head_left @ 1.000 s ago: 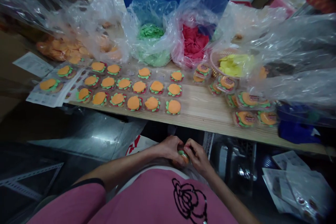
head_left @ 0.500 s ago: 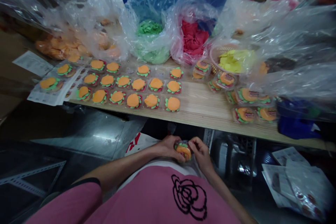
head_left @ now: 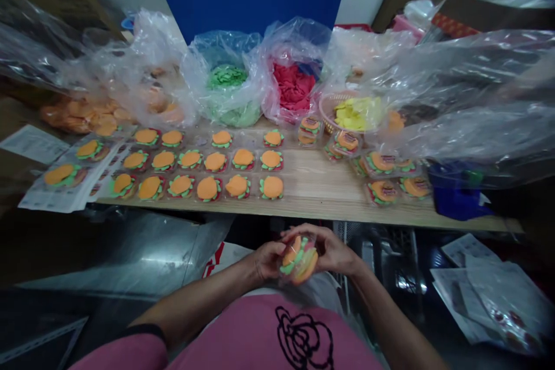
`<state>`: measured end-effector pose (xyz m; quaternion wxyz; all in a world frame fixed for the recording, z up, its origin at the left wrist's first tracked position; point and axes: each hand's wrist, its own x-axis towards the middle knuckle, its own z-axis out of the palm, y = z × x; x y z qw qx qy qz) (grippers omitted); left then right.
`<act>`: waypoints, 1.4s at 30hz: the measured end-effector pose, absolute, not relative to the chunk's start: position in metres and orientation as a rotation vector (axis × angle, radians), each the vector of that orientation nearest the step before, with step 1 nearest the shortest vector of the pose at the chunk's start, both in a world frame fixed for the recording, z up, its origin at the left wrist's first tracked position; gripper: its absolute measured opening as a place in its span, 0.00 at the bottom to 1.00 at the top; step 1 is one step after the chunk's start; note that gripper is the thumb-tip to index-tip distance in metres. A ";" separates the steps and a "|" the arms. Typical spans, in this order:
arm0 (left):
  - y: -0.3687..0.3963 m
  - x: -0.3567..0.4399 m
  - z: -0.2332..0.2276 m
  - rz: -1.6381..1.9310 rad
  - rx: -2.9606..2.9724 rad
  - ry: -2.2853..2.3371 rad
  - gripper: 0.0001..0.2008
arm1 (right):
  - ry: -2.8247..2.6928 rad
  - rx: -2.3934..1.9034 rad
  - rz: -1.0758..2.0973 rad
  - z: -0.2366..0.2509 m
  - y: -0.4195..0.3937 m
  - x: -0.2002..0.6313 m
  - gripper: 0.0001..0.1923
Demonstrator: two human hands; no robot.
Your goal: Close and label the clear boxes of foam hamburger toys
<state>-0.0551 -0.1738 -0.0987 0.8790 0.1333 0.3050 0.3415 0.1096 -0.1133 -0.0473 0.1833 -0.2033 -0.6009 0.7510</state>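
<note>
Both-handed grip, left hand (head_left: 265, 259) and right hand (head_left: 330, 250) pinching one burger toy (head_left: 298, 258) in clear casing.

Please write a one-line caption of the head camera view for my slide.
Both hands, left hand and right hand, hold a small clear-wrapped burger-shaped toy below a wooden table bearing rows of similar burgers.

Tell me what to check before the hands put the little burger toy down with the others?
1. Both hands on the burger toy: left hand and right hand grip it. Ok.
2. Layers stacked, orange on top: ok.
3. Clear case snapped shut: cannot tell.
4. Bare spot on the wooden table beside the rows of burgers: ok.
5. Toy level: not ok, tilted.
</note>
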 end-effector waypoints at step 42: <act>-0.140 -0.058 -0.048 0.833 1.071 1.236 0.19 | -1.373 -1.275 1.467 -0.070 -0.160 0.110 0.25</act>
